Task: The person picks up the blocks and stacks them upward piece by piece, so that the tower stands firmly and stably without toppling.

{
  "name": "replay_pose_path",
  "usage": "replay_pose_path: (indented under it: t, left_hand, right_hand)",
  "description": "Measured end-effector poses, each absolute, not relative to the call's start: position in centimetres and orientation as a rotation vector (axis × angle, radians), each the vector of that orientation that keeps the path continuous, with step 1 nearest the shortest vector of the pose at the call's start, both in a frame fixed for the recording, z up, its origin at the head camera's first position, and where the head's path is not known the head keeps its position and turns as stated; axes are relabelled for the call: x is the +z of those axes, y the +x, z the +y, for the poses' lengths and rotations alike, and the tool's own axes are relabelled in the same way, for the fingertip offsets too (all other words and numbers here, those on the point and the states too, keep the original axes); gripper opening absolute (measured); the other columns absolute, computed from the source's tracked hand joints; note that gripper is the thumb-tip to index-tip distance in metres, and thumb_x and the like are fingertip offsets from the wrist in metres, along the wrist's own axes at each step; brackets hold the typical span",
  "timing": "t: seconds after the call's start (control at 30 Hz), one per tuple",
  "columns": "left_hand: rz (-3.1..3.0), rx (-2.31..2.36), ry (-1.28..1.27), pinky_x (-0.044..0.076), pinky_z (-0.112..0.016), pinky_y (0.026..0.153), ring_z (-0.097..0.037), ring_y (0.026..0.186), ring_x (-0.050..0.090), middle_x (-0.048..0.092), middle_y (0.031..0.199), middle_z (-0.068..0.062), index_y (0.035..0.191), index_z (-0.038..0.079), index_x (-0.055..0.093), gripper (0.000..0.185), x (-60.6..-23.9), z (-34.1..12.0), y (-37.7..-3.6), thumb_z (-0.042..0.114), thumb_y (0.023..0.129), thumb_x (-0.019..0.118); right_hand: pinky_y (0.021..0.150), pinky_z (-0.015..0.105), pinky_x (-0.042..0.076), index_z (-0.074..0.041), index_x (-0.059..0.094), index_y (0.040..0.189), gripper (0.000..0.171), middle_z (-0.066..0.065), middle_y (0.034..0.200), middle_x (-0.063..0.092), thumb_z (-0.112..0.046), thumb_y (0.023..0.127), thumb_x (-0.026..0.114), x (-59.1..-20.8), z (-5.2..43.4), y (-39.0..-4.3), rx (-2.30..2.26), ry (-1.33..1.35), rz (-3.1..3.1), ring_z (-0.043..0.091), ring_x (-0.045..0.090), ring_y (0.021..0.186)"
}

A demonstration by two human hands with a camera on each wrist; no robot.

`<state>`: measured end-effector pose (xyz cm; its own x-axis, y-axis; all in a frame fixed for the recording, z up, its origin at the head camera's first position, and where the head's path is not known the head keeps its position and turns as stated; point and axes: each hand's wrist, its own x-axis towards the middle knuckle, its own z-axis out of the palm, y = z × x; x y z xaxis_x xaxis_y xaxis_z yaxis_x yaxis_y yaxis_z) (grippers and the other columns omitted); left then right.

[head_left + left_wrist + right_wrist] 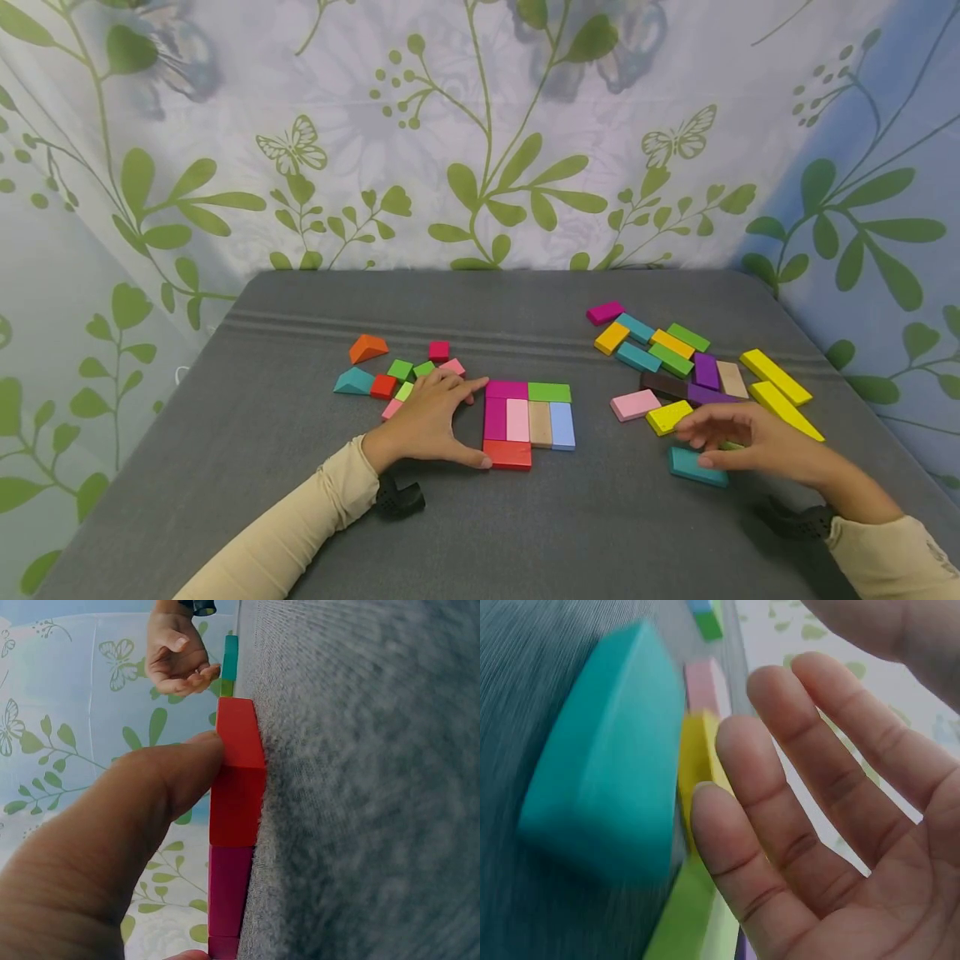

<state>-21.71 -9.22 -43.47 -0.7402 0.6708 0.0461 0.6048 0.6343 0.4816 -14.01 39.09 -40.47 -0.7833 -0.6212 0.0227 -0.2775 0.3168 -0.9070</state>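
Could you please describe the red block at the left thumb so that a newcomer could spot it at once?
On the gray table, find the flat patchwork of blocks just right of the left hand. The red block lies at its near left corner. It is the patchwork's only red piece, set crosswise against a magenta block and a pink one.

On the desk point(570, 533), the joined blocks point(539, 425) are flanked by one cluster point(401, 371) at ten o'clock and another cluster point(671, 359) at two, with cloth point(420, 192) hung behind at twelve.
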Motion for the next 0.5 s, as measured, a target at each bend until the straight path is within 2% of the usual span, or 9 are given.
replay_pose_path:
  t: [0.2,0.33,0.5]
  left_hand:
    - [2.707,0.725,1.063,0.033,-0.06,0.115,-0.032,0.139,0.041,0.062,0.124,-0.002,0.162,0.01,0.05,0.109,-43.4,-9.3,-21.7,0.063,0.074,0.089]
    - [2.707,0.728,1.068,0.034,-0.06,0.114,-0.031,0.138,0.041,0.062,0.123,-0.001,0.161,0.009,0.051,0.109,-43.4,-9.3,-21.7,0.063,0.074,0.089]
    - [2.707,0.719,1.066,0.034,-0.059,0.114,-0.03,0.137,0.042,0.062,0.122,-0.001,0.161,0.009,0.051,0.109,-43.5,-9.2,-21.8,0.063,0.074,0.089]
  right_hand:
    - [0.081,0.026,0.061,0.0,0.07,0.133,0.038,-0.006,0.122,0.075,0.015,0.099,0.065,-41.0,41.5,-13.5,-1.397,-0.739,2.285,0.013,0.069,0.099]
    - [0.071,0.028,0.059,-0.001,0.071,0.131,0.036,-0.01,0.117,0.075,0.012,0.097,0.071,-40.8,41.9,-13.2,-1.295,-0.701,2.316,0.013,0.065,0.09]
    - [0.061,0.027,0.053,-0.001,0.074,0.124,0.035,-0.012,0.109,0.073,0.01,0.091,0.08,-40.9,41.8,-13.0,-1.137,-0.789,2.428,0.013,0.06,0.08]
